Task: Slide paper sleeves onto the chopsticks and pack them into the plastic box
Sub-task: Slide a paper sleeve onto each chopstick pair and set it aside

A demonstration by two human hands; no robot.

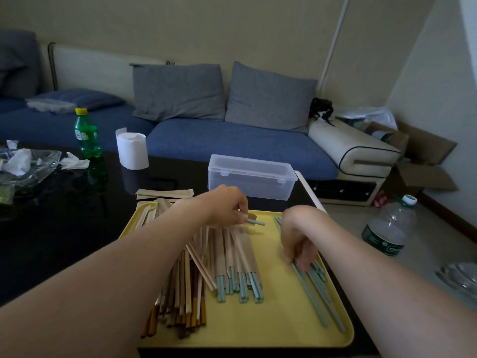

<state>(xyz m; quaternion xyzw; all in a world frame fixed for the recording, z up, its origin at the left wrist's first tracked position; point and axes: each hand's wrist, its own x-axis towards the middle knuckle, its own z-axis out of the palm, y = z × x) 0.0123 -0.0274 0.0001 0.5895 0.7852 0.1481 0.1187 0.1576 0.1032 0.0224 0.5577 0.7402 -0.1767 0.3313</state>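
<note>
Here, a yellow tray (284, 319) sits at the near edge of a shiny black table (64, 228), and two bare arms reach over it. The left hand (227, 208) is at the far end of the tray. Its fingers are bent and pinch a brown paper sleeve (251, 217) with a blue-green tip poking out.

The right hand (299, 241) points down, fingers curled round the tops of the loose blue-green chopsticks (317, 293) that lie along the right side of the tray.

Between the two hands lies a row of sleeved chopsticks (240, 254), their blue-green ends toward the near side. Left of them is a messy heap of brown chopsticks (180, 301). The left arm lies across this heap and hides part of it.

The plastic box (251, 177) is see-through, with its lid down. It stands on the table just past the tray, right behind the left hand. A few flat spare sleeves (165, 193) lie off the tray's far left corner.

Farther back on the table are a white paper roll (132, 151), a green bottle (86, 133) and a glass dish (49, 161) holding crumpled tissues. Behind the table is a blue sofa (232, 143) with grey cushions. On the floor to the right stand a water bottle (389, 228) and a cardboard box (423, 161).
</note>
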